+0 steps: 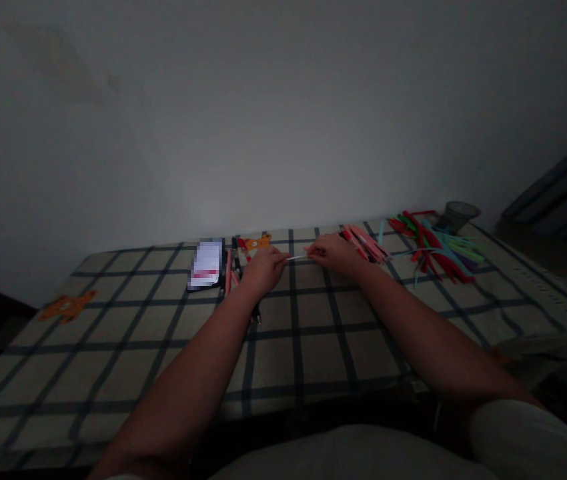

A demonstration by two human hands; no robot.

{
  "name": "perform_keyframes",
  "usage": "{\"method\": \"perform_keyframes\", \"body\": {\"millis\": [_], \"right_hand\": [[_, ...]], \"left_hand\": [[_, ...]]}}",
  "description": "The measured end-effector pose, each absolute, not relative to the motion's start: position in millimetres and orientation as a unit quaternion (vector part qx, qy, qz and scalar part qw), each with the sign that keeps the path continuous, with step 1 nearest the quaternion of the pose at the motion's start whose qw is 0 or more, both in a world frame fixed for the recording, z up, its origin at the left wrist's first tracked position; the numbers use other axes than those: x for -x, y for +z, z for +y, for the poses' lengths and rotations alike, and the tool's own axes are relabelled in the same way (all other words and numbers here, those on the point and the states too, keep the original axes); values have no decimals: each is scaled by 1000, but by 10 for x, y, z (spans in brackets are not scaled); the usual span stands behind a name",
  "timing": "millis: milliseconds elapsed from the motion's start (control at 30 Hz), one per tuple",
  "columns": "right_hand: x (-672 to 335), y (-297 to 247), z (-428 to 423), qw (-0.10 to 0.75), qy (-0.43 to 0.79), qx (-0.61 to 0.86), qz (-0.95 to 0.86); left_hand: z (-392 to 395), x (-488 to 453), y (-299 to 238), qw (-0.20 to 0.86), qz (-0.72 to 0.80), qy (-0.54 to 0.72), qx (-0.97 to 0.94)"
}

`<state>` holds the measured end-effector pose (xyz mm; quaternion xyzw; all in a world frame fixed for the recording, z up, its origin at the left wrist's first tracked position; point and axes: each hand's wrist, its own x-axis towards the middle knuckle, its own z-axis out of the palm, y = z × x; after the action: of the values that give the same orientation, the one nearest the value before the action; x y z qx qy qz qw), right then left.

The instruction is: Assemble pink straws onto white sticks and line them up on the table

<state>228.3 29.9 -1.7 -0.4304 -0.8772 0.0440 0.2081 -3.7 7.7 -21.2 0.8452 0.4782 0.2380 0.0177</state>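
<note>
My left hand and my right hand are both stretched forward over a checked cloth. Between them they pinch a thin white stick, one hand at each end, and both sets of fingers are closed on it. Several pink and dark pens lie just left of my left hand. A bundle of pink pen parts lies just right of my right hand.
A pile of red, green and teal strips sits at the far right, with a small grey cup behind it. A phone with a lit screen lies left of the pens. Orange bear prints mark the cloth. A wall rises behind.
</note>
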Motion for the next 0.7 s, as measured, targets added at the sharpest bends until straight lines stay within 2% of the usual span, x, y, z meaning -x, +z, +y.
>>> {"method": "perform_keyframes", "body": {"millis": [400,700], "right_hand": [[-2208,-17,247,222,58,385,-894],[-2230,-1,236,231,46,409,-881]], "left_hand": [[75,19,-221,37,451,241,-859],[71,17,-213,33,458,249,-853]]}}
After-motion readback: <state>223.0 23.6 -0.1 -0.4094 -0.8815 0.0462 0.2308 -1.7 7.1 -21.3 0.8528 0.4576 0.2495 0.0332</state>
